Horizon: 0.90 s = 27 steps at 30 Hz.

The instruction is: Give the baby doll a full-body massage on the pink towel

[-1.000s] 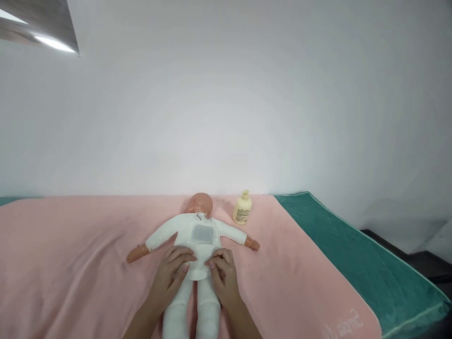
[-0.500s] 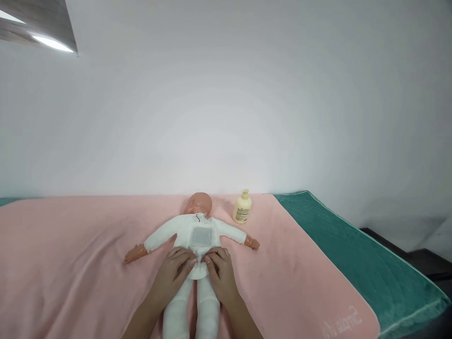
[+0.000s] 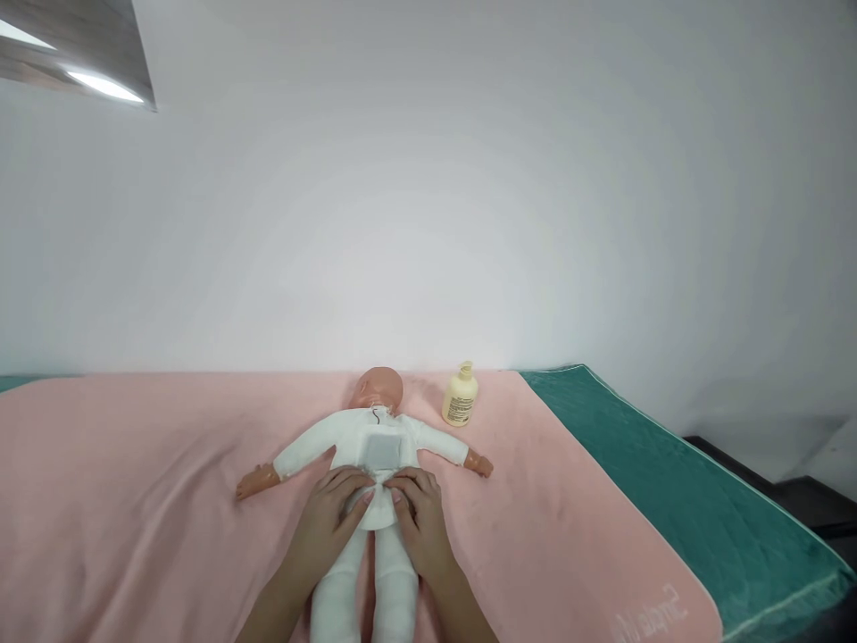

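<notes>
A baby doll (image 3: 383, 514) with a white cloth body lies stretched out on a pink blanket, apparently face down. Its arms are spread to both sides, and a grey rectangular patch (image 3: 383, 452) sits on its upper back. My left hand (image 3: 335, 509) rests on the left of the lower back, thumb and fingertips closed on the white cloth. Opposite it, my right hand (image 3: 420, 513) pinches the cloth from the right side. A small ridge of fabric is bunched between the two sets of fingertips. My palms hide the doll's hips in part.
A pale yellow pump bottle (image 3: 460, 396) stands right of the doll's head. The pink blanket (image 3: 555, 536) covers much of a green-covered bed (image 3: 649, 464) against a white wall. Dark furniture (image 3: 803, 500) is at the far right.
Both hands stay at the lower back, with fingertips shifted very slightly and the cloth between them bunched a little differently. The view has moved slightly. Doll and bottle stay in place.
</notes>
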Motion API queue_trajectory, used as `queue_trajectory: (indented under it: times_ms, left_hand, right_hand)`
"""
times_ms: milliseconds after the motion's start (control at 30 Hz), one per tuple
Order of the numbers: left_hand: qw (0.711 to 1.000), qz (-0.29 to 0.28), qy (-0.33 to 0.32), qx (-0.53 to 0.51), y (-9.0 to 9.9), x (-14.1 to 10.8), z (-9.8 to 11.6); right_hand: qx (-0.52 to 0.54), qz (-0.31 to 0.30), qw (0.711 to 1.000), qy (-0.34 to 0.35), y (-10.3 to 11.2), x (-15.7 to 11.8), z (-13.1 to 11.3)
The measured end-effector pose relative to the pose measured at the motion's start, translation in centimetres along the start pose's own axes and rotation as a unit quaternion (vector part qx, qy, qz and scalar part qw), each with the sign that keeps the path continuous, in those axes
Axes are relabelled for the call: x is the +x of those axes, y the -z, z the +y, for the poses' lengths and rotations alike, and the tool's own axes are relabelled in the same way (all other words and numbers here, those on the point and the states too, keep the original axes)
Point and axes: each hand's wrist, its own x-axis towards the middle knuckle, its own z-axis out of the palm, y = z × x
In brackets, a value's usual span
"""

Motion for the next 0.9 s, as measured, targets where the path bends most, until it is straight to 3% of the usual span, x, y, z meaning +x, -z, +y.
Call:
queue_trajectory:
  times_ms: [300,500,700,900]
  left_hand:
    - [0.998,0.056,0.001,0.024,-0.2,-0.4,-0.1]
    - [0.999,0.019,0.023,0.013,-0.1,0.2,0.3]
    - [0.998,0.003,0.062,0.029,1.5,4.0,1.6]
    - [0.993,0.116,0.016,0.005,1.6,6.8,-1.1]
  right_hand:
    - [-0.007,0.012,1.0,0.015,0.2,-0.3,0.0]
    - [-0.034,0.006,0.999,-0.005,0.0,0.2,0.2]
    - [0.023,0.065,0.997,-0.038,0.4,4.8,0.1]
    - [0.045,0.14,0.989,-0.01,-0.9,9.4,0.4]
